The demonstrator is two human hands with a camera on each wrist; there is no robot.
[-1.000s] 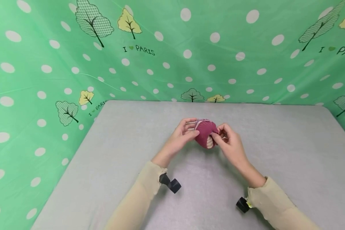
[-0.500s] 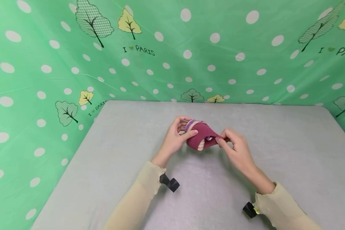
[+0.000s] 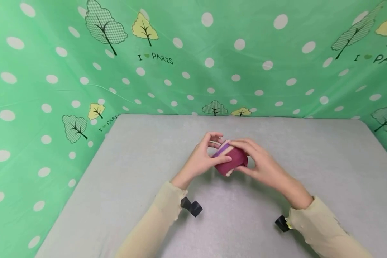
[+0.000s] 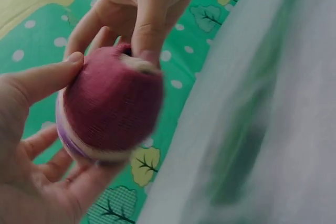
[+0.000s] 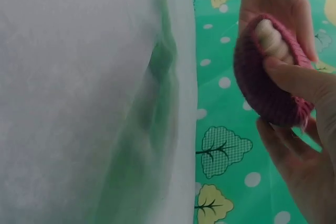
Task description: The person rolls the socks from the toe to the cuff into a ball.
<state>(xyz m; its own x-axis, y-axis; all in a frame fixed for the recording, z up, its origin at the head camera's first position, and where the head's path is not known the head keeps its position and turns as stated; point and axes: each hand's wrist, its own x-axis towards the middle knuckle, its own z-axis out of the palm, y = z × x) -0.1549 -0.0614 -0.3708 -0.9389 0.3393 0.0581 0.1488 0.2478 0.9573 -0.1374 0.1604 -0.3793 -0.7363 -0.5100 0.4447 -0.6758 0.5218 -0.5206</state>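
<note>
A balled-up maroon knit sock (image 3: 234,156) with purple and cream stripes is held between both hands above the grey table. My left hand (image 3: 200,157) grips its striped left side, thumb across the front and fingers behind. From the right, my right hand (image 3: 267,163) holds the ball, fingers over the top and thumb low at the opening. In the left wrist view the sock (image 4: 118,106) looks round and compact. The right wrist view shows cream knit (image 5: 273,39) bunched inside the maroon ribbed opening, my right thumb pressing at it.
The grey tabletop (image 3: 142,150) extends around both hands. Behind and to the left hangs a green sheet (image 3: 167,93) with white dots and printed trees. A small black camera sits at each wrist, by the cream sleeves (image 3: 159,215).
The right hand was pinching the sock's edge and pulled it out to the right. Now that edge is drawn in, the sock is tilted and rounder, and the right hand wraps its right side.
</note>
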